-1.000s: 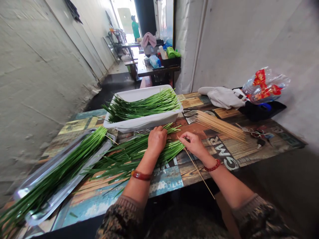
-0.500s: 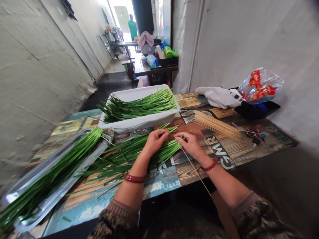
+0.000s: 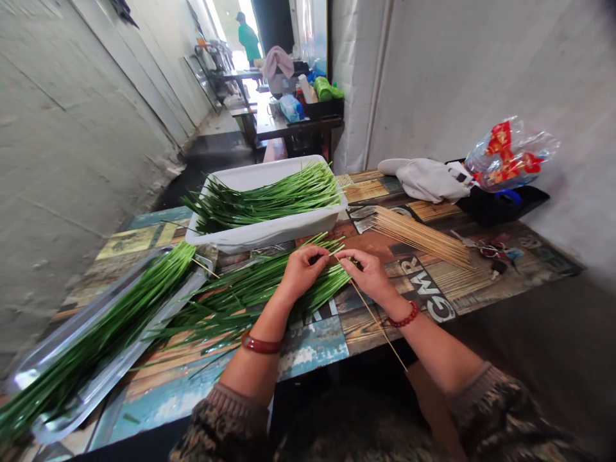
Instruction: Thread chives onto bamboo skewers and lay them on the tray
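Note:
Between the thumb and fingers of my right hand (image 3: 366, 273) is a thin wooden skewer (image 3: 378, 324), slanting down toward the table's front edge. My left hand (image 3: 304, 273) is closed in a pinch close to the skewer's upper end, on what looks like a green chive stalk; the fingers partly hide it. Under both hands lies a loose spread of garlic chives (image 3: 240, 292), pale ends to the right. At the left, a metal tray (image 3: 144, 343) holds a long bundle of chives (image 3: 120, 327) with a skewer (image 3: 206, 268) poking out at its pale end.
A white plastic tub (image 3: 269, 236) of chives stands behind my hands. To the right lie a pile of bare skewers (image 3: 421, 237), scissors (image 3: 481, 247), a light cap (image 3: 428, 179) and a clear-and-red plastic bag (image 3: 510, 157). Far back, a person in green (image 3: 248, 40) stands near a doorway.
My two hands have drawn closer together, the left moving slightly right to the skewer's upper end. The view has shifted slightly. The distant person has turned and moved left.

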Available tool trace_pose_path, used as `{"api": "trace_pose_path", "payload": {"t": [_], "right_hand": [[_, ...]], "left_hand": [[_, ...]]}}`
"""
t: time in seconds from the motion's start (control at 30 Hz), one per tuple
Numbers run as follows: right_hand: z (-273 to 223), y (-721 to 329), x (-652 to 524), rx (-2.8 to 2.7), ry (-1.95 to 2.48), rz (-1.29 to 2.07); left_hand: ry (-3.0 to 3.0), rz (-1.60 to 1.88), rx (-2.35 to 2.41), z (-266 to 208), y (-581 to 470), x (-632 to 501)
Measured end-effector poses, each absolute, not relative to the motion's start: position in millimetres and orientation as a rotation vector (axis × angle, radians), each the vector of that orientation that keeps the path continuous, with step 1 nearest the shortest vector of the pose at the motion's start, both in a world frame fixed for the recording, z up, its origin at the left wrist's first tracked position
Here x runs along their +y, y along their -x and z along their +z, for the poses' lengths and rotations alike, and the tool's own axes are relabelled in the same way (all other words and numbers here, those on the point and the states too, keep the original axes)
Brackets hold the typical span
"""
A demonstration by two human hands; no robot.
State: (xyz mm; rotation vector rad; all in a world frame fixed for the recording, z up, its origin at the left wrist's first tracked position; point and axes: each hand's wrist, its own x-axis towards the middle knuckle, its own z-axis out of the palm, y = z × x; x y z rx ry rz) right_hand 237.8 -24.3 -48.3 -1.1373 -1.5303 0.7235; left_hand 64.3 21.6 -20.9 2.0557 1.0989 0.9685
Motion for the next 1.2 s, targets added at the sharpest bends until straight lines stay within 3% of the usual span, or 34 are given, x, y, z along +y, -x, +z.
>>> {"api": "trace_pose_path", "payload": {"t": [1.2], "right_hand": [[-48.9, -234.4, -23.8, -1.519, 1.198, 0.696]], "left_hand": [[-2.22, 0.953, 1.086, -19.6, -64.7, 18.7]]}}
